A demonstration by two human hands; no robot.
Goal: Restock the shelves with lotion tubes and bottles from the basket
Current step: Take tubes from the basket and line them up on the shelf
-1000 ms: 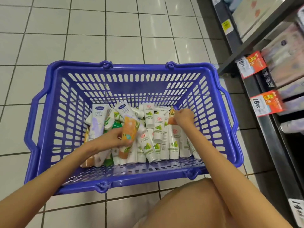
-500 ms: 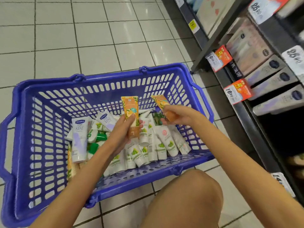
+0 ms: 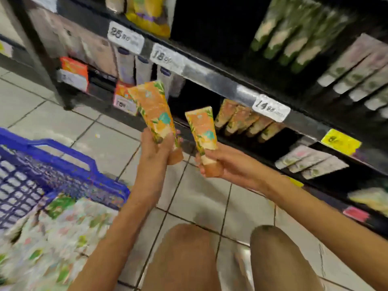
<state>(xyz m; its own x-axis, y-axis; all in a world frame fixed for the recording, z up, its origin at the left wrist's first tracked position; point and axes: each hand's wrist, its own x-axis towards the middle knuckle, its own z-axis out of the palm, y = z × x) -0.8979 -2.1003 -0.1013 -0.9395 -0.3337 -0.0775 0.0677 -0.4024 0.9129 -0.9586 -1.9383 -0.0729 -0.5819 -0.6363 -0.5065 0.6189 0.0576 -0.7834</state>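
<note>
Head view is now taking in the store shelving point(image 3: 210, 74) rather than the blue basket point(image 3: 69, 152), which is sitting at the left edge of the frame with its heap of white and green lotion tubes point(image 3: 58, 227) blurring in the lower left corner. Half a second earlier both hands were lifting orange floral tubes just above that heap; now they are raised clear of the basket and are pointing toward the shelves. The left hand point(image 3: 156, 147) is gripping one orange floral tube point(image 3: 152, 108) by its cap end, fingers curling round it, the crimped end tilting up and to the left. The right hand point(image 3: 222, 162) is holding a second orange tube point(image 3: 202, 129) the same way, cap down in the palm, just beside the first but not touching it. Neither tube is reaching the shelf yet; both are hanging in front of the lower shelf opening, over the tiled floor point(image 3: 105, 143).

Behind them, under a white price tag point(image 3: 270, 109), a row of similar orange tubes point(image 3: 245, 120) is lying on its shelf, and the dark space to the left of that row seems to be the likely slot. The picking step is looking finished for this pair, and placing is coming next, while many tubes are waiting in the basket. The person is crouching, bare knees point(image 3: 184, 259) showing at the bottom.
</note>
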